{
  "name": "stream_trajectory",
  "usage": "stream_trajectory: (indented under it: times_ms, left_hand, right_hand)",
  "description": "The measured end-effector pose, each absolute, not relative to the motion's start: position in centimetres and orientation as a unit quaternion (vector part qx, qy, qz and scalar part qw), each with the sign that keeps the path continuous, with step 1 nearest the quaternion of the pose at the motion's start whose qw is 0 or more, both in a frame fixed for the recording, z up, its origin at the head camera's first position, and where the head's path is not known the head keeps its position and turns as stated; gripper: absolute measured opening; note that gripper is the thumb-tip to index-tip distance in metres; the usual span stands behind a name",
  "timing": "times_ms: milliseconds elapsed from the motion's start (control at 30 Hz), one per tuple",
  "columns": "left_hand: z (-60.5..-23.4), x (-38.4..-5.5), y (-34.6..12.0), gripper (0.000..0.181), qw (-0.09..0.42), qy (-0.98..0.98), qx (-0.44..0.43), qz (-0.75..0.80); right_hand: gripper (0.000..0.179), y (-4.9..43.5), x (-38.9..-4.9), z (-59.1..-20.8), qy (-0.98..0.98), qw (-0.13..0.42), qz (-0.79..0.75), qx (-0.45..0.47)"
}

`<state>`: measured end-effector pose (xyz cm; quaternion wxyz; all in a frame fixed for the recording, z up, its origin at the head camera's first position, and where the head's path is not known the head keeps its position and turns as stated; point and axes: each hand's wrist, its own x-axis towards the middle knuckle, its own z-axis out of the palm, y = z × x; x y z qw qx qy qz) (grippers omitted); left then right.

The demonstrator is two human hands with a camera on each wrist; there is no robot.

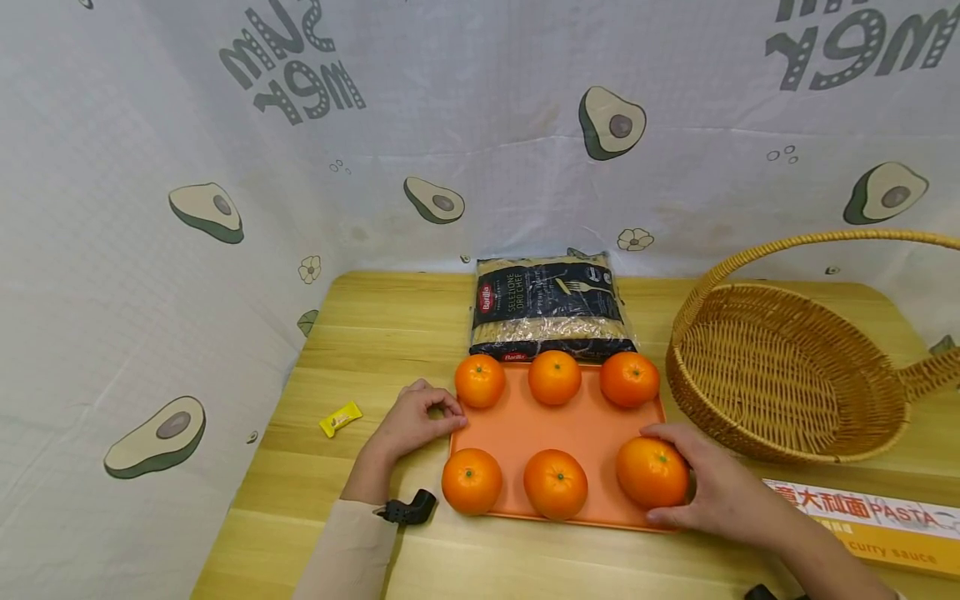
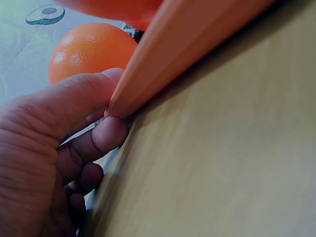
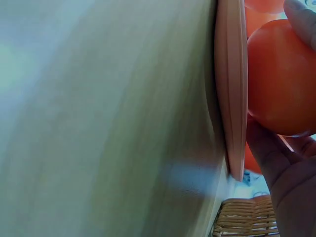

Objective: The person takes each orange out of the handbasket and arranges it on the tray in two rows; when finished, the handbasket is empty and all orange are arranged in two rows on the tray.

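An orange tray lies on the table with oranges in two rows of three. My left hand pinches the tray's left edge between thumb and fingers; the left wrist view shows its thumb on the rim. At the tray's near right corner, my right hand grips an orange, its thumb and fingers around the sides. In the right wrist view this orange sits at the tray wall. Beside it in the near row is another orange; the far row includes an orange at its middle.
Behind the tray lies a bag of Barilla pasta. A wicker basket with a tall handle stands to the right. A pasta box is at the near right, and a small yellow packet lies left of my left hand.
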<state>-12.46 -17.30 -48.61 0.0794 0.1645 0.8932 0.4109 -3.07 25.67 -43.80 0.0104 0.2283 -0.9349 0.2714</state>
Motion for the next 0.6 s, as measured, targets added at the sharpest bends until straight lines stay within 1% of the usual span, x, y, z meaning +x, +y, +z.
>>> stream_trajectory:
  times_ms: [100,167,600]
  left_hand:
    - [-48.6,-12.5,-17.3,0.010,0.079,0.893,0.165,0.411]
    - [-48.6,-12.5,-17.3,0.010,0.078,0.893,0.166,0.412]
    - [-48.5,-12.4,-17.3,0.010,0.074,0.893,0.171,0.410]
  right_hand:
    - [0.093,25.6,-2.8,-44.1,-0.932,0.025,0.267,0.243]
    - [0.093,25.5,-2.7,-44.2,-0.934,0.025,0.260,0.245]
    - [0.090,25.1,-2.0,-44.6,-0.935,0.005,0.251,0.252]
